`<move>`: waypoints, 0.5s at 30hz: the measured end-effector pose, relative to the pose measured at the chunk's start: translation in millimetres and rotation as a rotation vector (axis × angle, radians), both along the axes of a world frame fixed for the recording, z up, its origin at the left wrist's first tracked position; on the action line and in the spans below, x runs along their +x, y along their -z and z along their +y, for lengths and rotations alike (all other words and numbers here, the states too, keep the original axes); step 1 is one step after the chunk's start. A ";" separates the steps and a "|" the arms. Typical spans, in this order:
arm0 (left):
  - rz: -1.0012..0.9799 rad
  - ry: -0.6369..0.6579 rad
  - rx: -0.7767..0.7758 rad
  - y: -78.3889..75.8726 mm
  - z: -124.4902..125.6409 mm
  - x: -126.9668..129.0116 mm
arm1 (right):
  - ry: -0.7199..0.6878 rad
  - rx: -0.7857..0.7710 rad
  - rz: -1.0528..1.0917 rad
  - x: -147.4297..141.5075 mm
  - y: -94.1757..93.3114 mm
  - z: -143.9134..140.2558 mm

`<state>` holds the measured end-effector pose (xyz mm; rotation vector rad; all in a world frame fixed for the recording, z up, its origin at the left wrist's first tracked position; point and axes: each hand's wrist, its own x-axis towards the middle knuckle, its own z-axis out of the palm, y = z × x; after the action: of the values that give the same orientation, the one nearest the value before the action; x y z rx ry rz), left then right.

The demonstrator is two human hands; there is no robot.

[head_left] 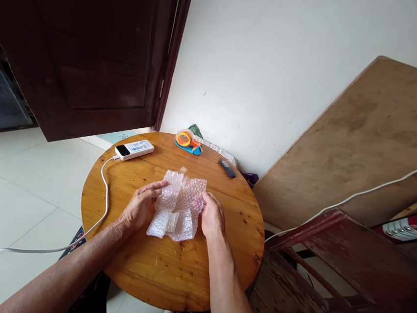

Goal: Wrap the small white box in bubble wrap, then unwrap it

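A sheet of clear bubble wrap (191,194) lies on the round wooden table with parts of it folded inward. Under its lower middle shows a small pale item (171,223), partly covered, whose kind I cannot make out. My left hand (141,204) grips the wrap's left edge between thumb and fingers. On the other side, my right hand (212,213) pinches the right edge. A short strip of clear tape (183,170) sticks out at the wrap's top.
The round table (145,278) also bears a white power bank (134,149) with a white cable (107,186), an orange-and-blue tape dispenser (188,142) and a dark blurred object (227,168). A wooden chair (331,257) stands at the right, near a leaning board (361,141).
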<state>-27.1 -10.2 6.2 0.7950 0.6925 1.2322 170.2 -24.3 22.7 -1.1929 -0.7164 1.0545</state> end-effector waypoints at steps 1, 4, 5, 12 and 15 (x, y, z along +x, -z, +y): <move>0.014 0.003 0.005 0.3 0.4 -0.1 | 0.005 -0.004 0.002 0.0 0.2 0.4; 0.129 0.017 0.046 1.6 -0.2 0.8 | 0.012 -0.020 0.015 -0.5 0.3 0.6; 0.203 0.009 0.069 1.8 -1.0 1.3 | 0.013 -0.023 0.018 -0.8 0.0 0.3; 0.862 -0.322 0.456 -1.9 -8.8 0.6 | -0.008 -0.055 -0.019 -1.6 -1.5 -2.3; 0.929 -0.257 0.486 -3.4 -10.5 0.2 | -0.072 -0.068 -0.159 -1.3 0.5 -3.4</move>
<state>-26.8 -20.7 9.7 1.7747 1.2876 1.2485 168.8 -27.7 22.2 -1.3281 -0.8579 1.0589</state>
